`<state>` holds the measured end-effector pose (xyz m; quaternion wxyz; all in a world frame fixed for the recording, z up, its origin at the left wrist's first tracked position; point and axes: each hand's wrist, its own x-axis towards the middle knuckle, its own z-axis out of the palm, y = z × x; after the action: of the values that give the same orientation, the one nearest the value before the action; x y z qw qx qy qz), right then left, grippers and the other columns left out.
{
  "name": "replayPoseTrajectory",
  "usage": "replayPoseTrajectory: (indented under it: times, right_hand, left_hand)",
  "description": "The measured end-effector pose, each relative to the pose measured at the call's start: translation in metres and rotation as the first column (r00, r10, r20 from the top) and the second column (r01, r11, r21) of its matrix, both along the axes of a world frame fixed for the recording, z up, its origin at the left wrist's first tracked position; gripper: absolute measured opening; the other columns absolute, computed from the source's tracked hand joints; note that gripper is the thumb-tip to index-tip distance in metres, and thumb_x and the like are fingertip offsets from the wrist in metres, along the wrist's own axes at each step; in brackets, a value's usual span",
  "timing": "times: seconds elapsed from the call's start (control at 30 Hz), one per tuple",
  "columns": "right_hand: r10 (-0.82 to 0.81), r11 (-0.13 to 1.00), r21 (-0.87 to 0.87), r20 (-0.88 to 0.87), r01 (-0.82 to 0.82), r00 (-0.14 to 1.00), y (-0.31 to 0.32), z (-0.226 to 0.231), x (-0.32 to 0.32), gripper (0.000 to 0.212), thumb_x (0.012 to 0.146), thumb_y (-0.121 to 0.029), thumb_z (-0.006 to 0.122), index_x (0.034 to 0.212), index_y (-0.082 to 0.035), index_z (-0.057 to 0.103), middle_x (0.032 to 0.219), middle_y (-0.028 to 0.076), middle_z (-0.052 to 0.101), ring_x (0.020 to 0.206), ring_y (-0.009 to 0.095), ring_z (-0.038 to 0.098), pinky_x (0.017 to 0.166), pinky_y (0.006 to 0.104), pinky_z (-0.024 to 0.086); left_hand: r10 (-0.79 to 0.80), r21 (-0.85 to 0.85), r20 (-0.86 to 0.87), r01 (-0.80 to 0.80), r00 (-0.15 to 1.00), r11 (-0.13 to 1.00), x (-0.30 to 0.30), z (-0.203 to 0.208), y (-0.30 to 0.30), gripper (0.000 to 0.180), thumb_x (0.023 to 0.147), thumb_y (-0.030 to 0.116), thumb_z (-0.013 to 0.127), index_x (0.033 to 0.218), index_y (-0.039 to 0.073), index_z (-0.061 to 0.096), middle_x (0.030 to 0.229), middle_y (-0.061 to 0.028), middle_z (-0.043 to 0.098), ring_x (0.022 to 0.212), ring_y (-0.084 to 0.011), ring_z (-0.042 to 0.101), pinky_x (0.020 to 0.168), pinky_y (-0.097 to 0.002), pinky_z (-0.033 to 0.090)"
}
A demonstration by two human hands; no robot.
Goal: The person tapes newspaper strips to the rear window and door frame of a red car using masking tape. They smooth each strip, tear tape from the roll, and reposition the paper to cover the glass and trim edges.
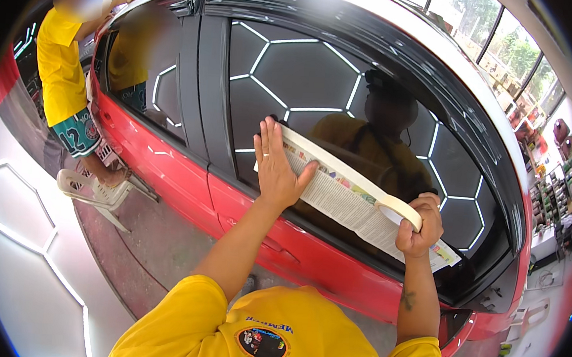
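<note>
A long strip of newspaper (343, 209) lies slantwise against the dark side window (306, 77) of a red car. Pale masking tape runs along its upper edge, from near my left fingers to the tape roll (400, 210). My left hand (276, 174) is open, pressing flat on the strip's left end with the thumb spread aside. At the other end, my right hand (422, 224) is closed around the roll, which stands out from the glass. The paper's lower right corner shows beneath that hand. Just below the paper is the red door panel (244, 209).
Another person in a yellow shirt (62, 57) is at the car's far left, a foot on a pale plastic chair (102, 192). A side mirror (456, 326) juts out at lower right. Shelves of goods (555, 177) stand beyond the car on the right.
</note>
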<state>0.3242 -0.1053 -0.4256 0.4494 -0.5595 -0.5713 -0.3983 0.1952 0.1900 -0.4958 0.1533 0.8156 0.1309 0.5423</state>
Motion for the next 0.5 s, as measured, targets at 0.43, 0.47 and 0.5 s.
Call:
replayPoseTrajectory:
  times: [0.43,0.47,0.5]
  right_hand:
    - [-0.041,0.977,-0.205,0.123,0.065,0.992,-0.032,-0.009,-0.027,0.038,0.084,-0.012,0.083,0.121,-0.010,0.076,0.080,0.006,0.063,0.069,0.027,0.062,0.072,0.0441,0.055]
    - [0.022,0.969,-0.246,0.159,0.018,0.987,-0.039,-0.013,-0.031,0.044,0.085,-0.012,0.083,0.128,-0.016,0.077,0.078,0.005,0.059,0.066,0.024,0.060,0.066,0.0413,0.054]
    - [-0.086,0.919,-0.362,0.203,0.156,0.975,-0.050,-0.011,-0.041,0.048,0.086,-0.013,0.081,0.133,-0.021,0.076,0.077,0.004,0.056,0.064,0.023,0.059,0.062,0.0400,0.052]
  left_hand:
    - [0.129,0.044,-0.160,-0.123,0.979,0.991,0.001,0.009,-0.006,0.149,0.064,0.050,0.098,0.171,-0.008,0.011,0.178,-0.0342,0.015,0.168,-0.0486,0.009,0.135,-0.0597,0.005]
    - [0.147,0.065,-0.153,-0.138,0.977,0.988,0.002,0.009,-0.005,0.150,0.064,0.049,0.098,0.171,-0.008,0.011,0.178,-0.0335,0.014,0.168,-0.0478,0.008,0.135,-0.0596,0.005]
    - [0.147,0.061,-0.148,-0.139,0.978,0.988,0.001,0.012,-0.007,0.149,0.065,0.047,0.097,0.172,-0.008,0.010,0.179,-0.0326,0.013,0.169,-0.0467,0.008,0.135,-0.0599,0.004]
